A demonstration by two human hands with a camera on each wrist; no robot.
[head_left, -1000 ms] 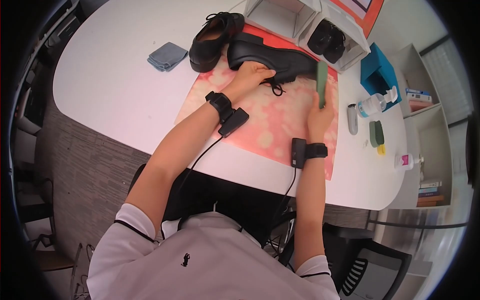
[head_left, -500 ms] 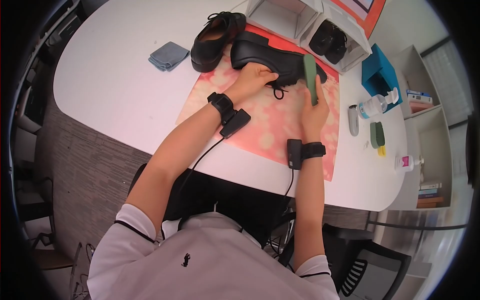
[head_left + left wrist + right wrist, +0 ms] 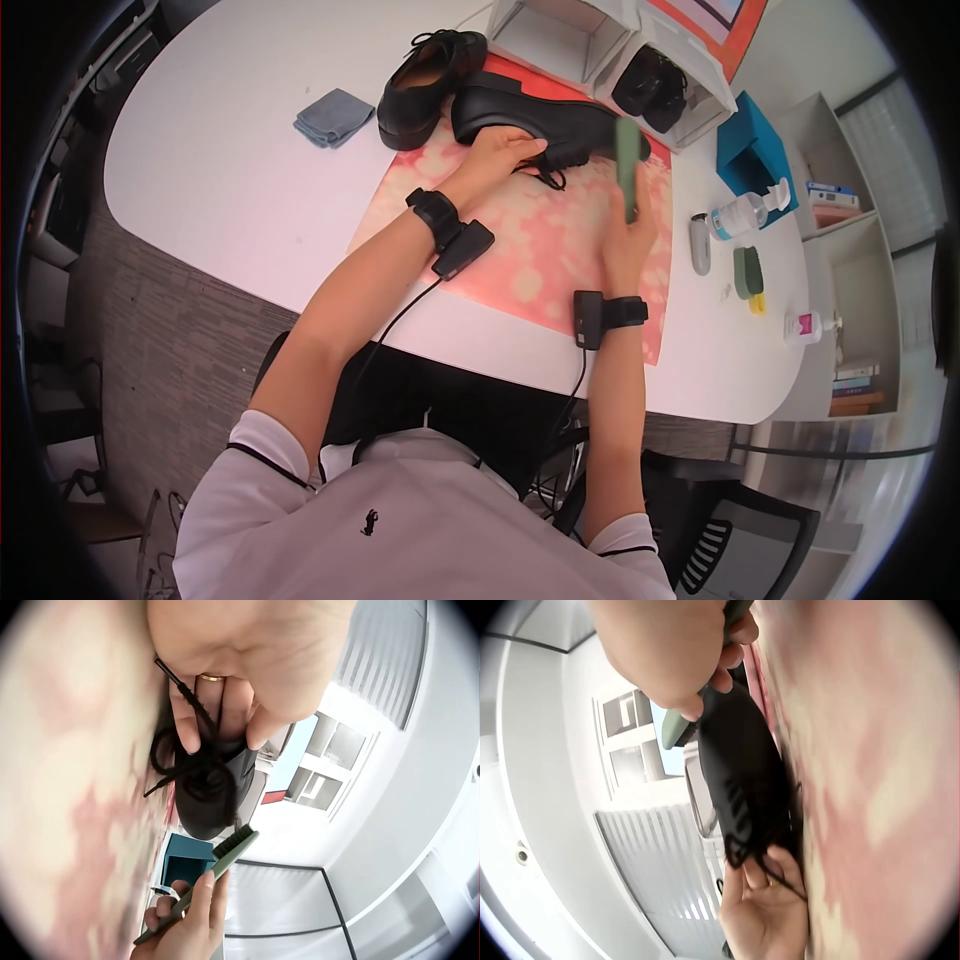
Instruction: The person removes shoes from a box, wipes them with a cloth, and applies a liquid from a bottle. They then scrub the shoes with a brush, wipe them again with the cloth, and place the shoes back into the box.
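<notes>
A black lace-up shoe (image 3: 560, 118) lies on its side on the red-and-cream patterned mat (image 3: 500, 270), toe to the right. At its opening my left hand (image 3: 492, 163) holds it, fingers curled against the upper. The black laces (image 3: 206, 769) dangle beside those fingers in the left wrist view. My right hand (image 3: 630, 235) grips a green brush (image 3: 627, 165) with dark bristles, its head overlapping the toe area in the head view. In the right wrist view the brush's end (image 3: 673, 729) shows beside the toe. The matching shoe (image 3: 425, 90) stands upright to the left.
A folded grey cloth (image 3: 334, 118) lies at the left. White shoe boxes (image 3: 560, 45) stand behind, one containing black shoes (image 3: 650, 90). Rightward are a teal box (image 3: 755, 145), a pump bottle (image 3: 738, 215), a grey-capped tube (image 3: 699, 245) and another green brush (image 3: 747, 272).
My right hand has carried the brush leftward over the toe, then slightly back toward me. The left hand keeps its hold, and the shoe stays nearly in place.
</notes>
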